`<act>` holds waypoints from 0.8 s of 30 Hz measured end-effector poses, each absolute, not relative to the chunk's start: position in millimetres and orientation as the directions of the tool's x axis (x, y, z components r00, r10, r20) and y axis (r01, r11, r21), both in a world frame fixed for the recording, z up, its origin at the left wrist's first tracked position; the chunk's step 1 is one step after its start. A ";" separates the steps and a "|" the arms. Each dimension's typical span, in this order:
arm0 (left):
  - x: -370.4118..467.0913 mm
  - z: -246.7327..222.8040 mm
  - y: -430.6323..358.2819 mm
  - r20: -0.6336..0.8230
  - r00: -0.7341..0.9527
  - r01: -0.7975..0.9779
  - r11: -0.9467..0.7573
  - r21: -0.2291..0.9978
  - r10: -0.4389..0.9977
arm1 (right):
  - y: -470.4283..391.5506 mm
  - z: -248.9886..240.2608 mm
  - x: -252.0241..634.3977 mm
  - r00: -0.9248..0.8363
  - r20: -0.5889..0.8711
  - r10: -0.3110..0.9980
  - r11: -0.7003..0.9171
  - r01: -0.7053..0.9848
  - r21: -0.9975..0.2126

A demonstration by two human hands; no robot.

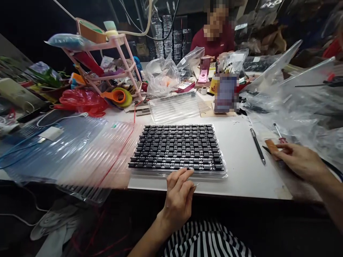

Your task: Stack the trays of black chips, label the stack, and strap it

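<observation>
A clear plastic tray point(225, 174) filled with rows of small black circuit boards point(177, 148) lies on the white work surface in front of me. My left hand point(179, 196) is at the tray's front edge, fingers bent and closed together. A thin pale sliver point(197, 185) shows by its fingertips, too small to name. Over on the right, my right hand point(297, 159) grips a flat orange-brown piece point(271, 145) with a dark pointed tip at its left side. A black pen point(258, 146) and a screwdriver point(280, 134) lie close to that hand.
Stacked clear ribbed trays point(80, 142) cover the left side, crossed by a red cord. Another clear tray point(177, 107) lies behind the boards. A pink rack point(125, 64), a propped phone point(226, 92) and plastic bags point(292, 103) stand farther back. A person point(211, 39) sits opposite.
</observation>
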State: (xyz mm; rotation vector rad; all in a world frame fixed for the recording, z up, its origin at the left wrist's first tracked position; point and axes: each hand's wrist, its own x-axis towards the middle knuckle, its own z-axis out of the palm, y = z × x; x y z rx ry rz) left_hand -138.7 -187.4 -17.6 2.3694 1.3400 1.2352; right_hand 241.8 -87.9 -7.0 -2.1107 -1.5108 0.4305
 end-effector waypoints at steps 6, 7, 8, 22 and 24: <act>-129.8 -28.1 -184.5 0.596 0.288 0.693 -0.592 0.411 0.750 | -95.3 38.4 171.0 0.230 -0.118 0.966 -0.141 0.085 -0.986; -128.3 -29.2 -184.5 0.597 0.282 0.707 -0.583 0.400 0.751 | -94.5 42.7 151.3 0.169 -0.115 0.979 -0.124 0.044 -0.991; -126.9 -30.0 -184.4 0.598 0.276 0.721 -0.574 0.389 0.752 | -92.9 45.3 131.3 0.085 -0.119 0.989 -0.122 0.024 -0.992; -121.0 -42.2 -182.5 0.617 0.262 0.765 -0.549 0.336 0.742 | -77.4 12.8 22.3 -0.385 -0.096 0.918 -0.075 0.069 -0.995; -120.9 -41.8 -182.2 0.619 0.255 0.761 -0.549 0.345 0.743 | -79.3 11.9 22.2 -0.387 -0.095 0.917 -0.074 0.070 -0.995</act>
